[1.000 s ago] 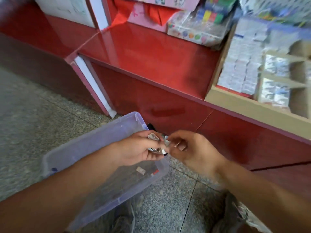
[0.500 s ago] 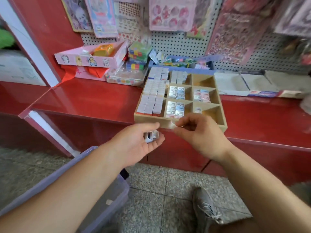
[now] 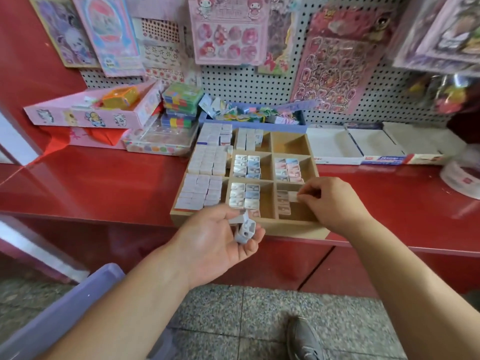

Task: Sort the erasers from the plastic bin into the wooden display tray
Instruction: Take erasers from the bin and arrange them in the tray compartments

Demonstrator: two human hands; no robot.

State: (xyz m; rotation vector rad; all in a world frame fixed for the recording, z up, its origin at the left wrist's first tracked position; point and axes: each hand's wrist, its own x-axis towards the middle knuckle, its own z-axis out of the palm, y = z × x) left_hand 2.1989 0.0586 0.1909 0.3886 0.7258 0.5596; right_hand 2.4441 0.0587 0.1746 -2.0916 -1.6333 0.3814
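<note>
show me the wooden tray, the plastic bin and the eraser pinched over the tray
wooden tray (image 3: 291, 228): head view, front wall
plastic bin (image 3: 78, 302): head view, near rim
pinched eraser (image 3: 292, 196): head view, its exposed white end

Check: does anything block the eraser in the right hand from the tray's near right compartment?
Nothing visible does. The right hand pinches the eraser over that compartment, whose right part is bare; erasers lie along its left side.

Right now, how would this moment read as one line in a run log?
step: placing | right hand: pinches eraser at near-right compartment of wooden tray | left hand: holds spare erasers
</note>
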